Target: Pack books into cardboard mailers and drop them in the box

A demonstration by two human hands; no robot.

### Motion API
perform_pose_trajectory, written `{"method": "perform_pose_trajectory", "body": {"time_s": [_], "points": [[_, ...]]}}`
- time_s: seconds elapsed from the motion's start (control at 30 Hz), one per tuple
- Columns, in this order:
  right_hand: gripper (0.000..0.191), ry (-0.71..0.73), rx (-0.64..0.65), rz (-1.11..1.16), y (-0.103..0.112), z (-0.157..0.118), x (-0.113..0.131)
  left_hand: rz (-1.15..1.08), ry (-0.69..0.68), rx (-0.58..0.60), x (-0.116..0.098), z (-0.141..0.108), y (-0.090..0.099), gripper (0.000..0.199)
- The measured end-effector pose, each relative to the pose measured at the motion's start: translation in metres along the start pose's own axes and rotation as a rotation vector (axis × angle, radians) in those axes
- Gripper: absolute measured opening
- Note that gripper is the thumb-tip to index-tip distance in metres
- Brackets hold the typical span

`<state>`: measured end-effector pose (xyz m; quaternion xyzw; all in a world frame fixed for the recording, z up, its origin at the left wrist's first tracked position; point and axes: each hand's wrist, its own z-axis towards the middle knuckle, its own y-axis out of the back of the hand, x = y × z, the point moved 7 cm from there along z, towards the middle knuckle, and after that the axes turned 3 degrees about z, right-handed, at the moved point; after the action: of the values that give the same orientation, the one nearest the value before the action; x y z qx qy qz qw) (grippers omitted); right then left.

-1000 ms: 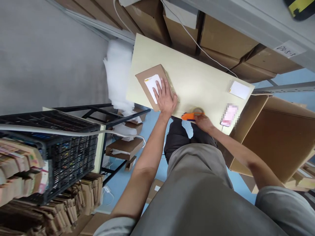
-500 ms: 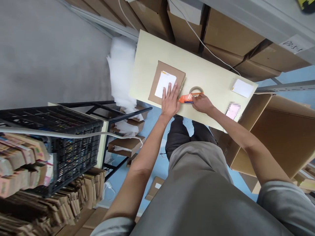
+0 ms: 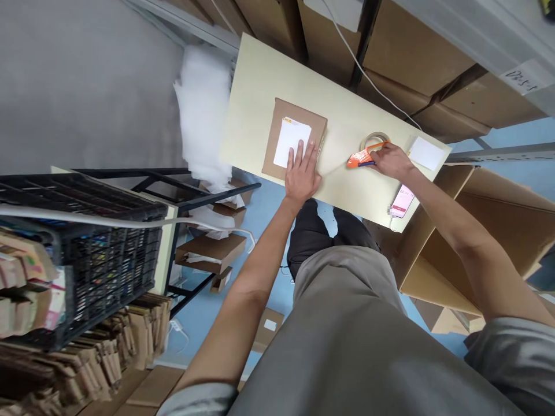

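Note:
A brown cardboard box (image 3: 272,138) with a white label (image 3: 288,138) on top lies on the cream table (image 3: 254,75). My left hand (image 3: 302,173) rests flat on the box's near right corner, fingers spread over the label's edge. My right hand (image 3: 392,160) grips an orange tape dispenser (image 3: 359,158) with a roll of tape (image 3: 375,138) on it, held to the right of the box. A faint clear strip of tape runs from the dispenser back toward the box. How the strip meets the box is hidden by my left hand.
On the table's right end lie a phone (image 3: 402,200) and a stack of white labels (image 3: 425,153). A large open carton (image 3: 498,231) stands to the right. Shelved cartons (image 3: 416,46) line the far side. White wrap (image 3: 203,110) hangs at the left, near a black crate (image 3: 117,271).
My right hand has moved right with the tape dispenser, away from the box, and a strip of tape now stretches between them. My left hand stays on the box.

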<state>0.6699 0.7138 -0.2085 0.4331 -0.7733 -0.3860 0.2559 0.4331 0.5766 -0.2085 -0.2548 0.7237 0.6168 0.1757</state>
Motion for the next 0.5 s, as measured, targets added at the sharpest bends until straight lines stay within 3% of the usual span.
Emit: {"method": "perform_pose_trajectory", "body": {"time_s": [0.13, 0.4, 0.5], "points": [[0.068, -0.074, -0.011, 0.023, 0.01, 0.003, 0.013, -0.024, 0.007, -0.017, 0.001, 0.002, -0.001, 0.087], [0.054, -0.393, -0.142, 0.387, 0.042, 0.032, 0.077, -0.008, 0.033, -0.029, -0.005, 0.004, 0.001, 0.08], [0.05, -0.522, -0.179, 0.473, 0.055, 0.036, 0.081, -0.011, 0.053, -0.044, -0.007, 0.005, 0.003, 0.082]]}}
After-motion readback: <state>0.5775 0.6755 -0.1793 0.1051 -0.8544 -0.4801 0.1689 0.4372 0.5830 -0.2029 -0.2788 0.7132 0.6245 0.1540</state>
